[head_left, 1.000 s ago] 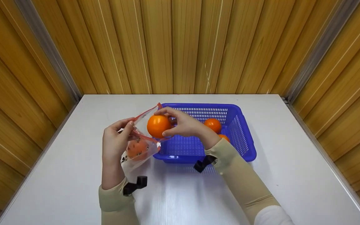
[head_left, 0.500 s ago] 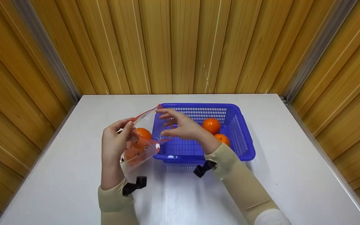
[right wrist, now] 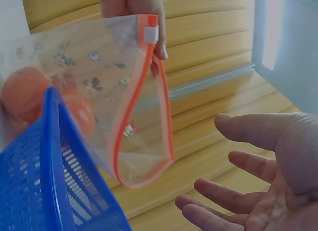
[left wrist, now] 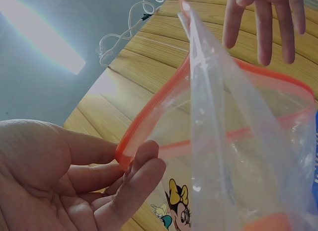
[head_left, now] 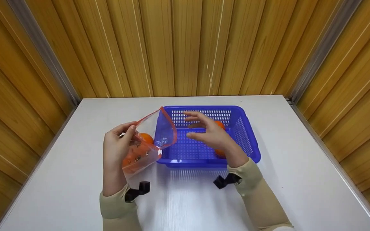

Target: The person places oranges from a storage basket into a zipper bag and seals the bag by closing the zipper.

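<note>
A clear zip bag (head_left: pixel 167 128) with a red-orange rim and cartoon prints gapes wide, its mouth facing the basket. My left hand (head_left: pixel 118 146) pinches the rim between thumb and fingers, as the left wrist view shows too. Inside the bag lie two oranges (right wrist: pixel 78 112), seen through the film in the right wrist view. Above the blue basket (head_left: pixel 191 162) hovers my right hand (head_left: pixel 212 133), fingers spread and holding nothing. Partly hidden behind that hand are more oranges (head_left: pixel 219 124) in the basket's right part. A white slider (right wrist: pixel 151 34) sits on the bag's rim.
The basket stands on a white table (head_left: pixel 185 199) against the wood-look back wall (head_left: pixel 185 48). Its left rim adjoins the bag. A black wrist camera mount (head_left: pixel 226 180) sticks out from the right sleeve, another (head_left: pixel 137 191) from the left.
My right hand let go of an orange, which dropped into the bag. The hand then drew back rightward over the basket. My left hand kept its pinch on the bag.
</note>
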Demonstrator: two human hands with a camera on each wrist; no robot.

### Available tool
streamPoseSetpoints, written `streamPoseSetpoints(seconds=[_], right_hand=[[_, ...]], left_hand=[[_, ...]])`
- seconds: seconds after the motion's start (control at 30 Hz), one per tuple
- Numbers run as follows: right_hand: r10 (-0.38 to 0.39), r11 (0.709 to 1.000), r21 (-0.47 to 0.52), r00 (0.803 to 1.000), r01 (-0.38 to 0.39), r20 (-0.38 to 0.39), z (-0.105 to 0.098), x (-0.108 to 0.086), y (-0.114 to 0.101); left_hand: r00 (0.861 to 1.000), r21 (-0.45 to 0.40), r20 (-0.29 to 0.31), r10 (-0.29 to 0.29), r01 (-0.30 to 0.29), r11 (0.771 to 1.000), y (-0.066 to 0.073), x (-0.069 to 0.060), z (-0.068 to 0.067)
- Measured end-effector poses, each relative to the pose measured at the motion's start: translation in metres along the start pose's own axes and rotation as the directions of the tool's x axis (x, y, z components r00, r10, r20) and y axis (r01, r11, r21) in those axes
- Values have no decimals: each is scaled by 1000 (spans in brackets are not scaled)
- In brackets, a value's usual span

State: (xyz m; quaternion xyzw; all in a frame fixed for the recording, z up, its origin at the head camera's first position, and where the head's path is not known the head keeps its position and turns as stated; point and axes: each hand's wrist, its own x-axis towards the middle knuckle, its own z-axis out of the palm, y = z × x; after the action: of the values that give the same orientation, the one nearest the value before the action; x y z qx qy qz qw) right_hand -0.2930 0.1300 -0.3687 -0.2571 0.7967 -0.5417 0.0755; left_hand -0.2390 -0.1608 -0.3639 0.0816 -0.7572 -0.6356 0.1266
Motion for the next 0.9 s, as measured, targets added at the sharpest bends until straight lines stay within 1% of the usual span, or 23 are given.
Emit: streamPoseSetpoints(seconds=[0.17,0.27,0.33,0.4,0.47,0.6,0.7,0.8,0.9], right_hand=[[47,996,-71,998,-50,-48,-15,-14,13],[116,985,-119,991,-124,-67,-22,-20,23],[177,970,-152,980,-189,-90,-26,-23,28],[231,948,-194,965,-251,-121,-30,-25,34],[270,919,-252,950,-302,-155,-33,-26,40],[328,836,-390,921,-386,-209,-36,-26,51],[386,777,-444,895,-446,-223,-36,-25,58],[422,742,-471,879,-476,-224,-36,-24,66],[433,727,-488,874,-483,-220,-36,-25,73]], left_hand=[[1000,14,4,-28,28,1000,1,-2,-3],[999,28,2,-43,43,999,1,-3,-4],[999,28,0,-43,43,999,2,-3,-4],[1000,19,-2,-30,30,999,2,-3,-3],[1000,7,-3,-12,12,1000,1,-3,-3],[1000,-4,-3,12,-12,1000,1,-3,-2],[1000,8,-2,-9,9,1000,1,-3,-2],[999,16,1,-32,32,999,2,-3,-3],[999,15,2,-39,39,999,2,-3,-3]])
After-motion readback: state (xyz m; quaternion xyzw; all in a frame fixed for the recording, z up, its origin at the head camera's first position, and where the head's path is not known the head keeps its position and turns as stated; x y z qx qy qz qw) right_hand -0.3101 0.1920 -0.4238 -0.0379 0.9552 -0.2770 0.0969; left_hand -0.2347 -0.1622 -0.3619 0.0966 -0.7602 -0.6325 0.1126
